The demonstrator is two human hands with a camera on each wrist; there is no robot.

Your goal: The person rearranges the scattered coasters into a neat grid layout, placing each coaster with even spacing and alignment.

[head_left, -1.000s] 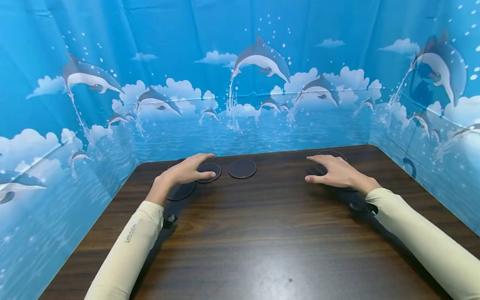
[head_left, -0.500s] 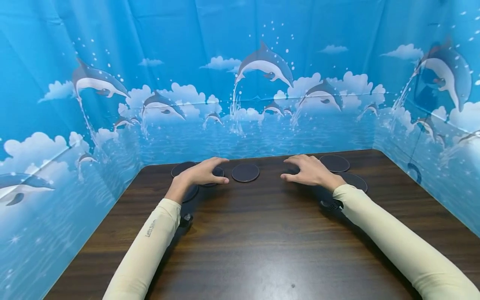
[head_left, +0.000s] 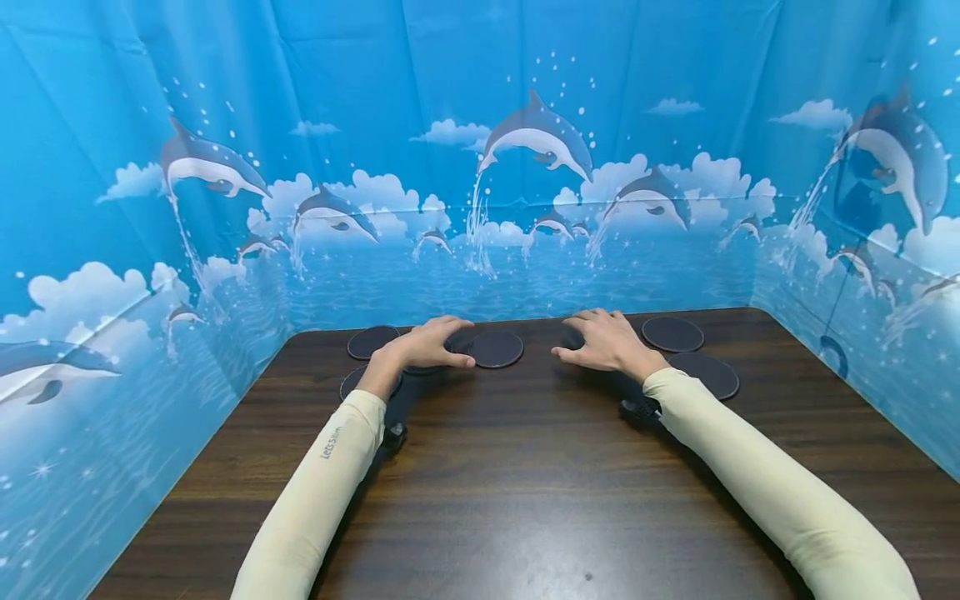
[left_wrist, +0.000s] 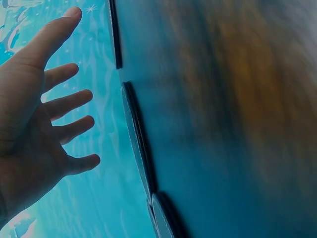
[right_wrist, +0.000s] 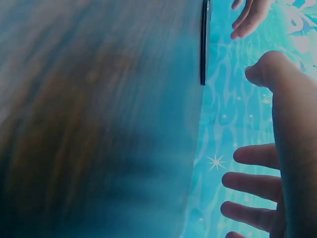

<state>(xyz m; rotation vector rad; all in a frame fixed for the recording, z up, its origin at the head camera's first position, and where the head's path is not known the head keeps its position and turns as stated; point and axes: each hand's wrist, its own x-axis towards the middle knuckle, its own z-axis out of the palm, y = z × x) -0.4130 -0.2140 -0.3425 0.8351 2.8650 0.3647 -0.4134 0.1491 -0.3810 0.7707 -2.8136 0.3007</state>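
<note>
My left hand (head_left: 429, 343) hovers over the far left part of the table, fingers spread and holding nothing. It partly hides a round black coaster beneath it, and its thumb tip is right at the edge of the middle coaster (head_left: 497, 350). In the left wrist view, the left palm (left_wrist: 29, 124) hangs above the table beside the stitched edge of a coaster (left_wrist: 137, 139). My right hand (head_left: 603, 342) is held over the table to the right of the middle coaster, thumb apart from the fingers, grasping nothing. The right wrist view shows its fingers (right_wrist: 252, 186) loosely extended.
Two more coasters lie at the left, a back one (head_left: 372, 342) and a front one (head_left: 351, 382). At the right are a back coaster (head_left: 672, 334) and a larger-looking one (head_left: 707, 375) beside the right wrist. A blue dolphin curtain (head_left: 420, 275) borders the dark wooden table (head_left: 495, 483).
Both hands have come closer together: the left moved right, the right moved left, away from the two right-hand coasters, which now show. The coasters keep their places on the table.
</note>
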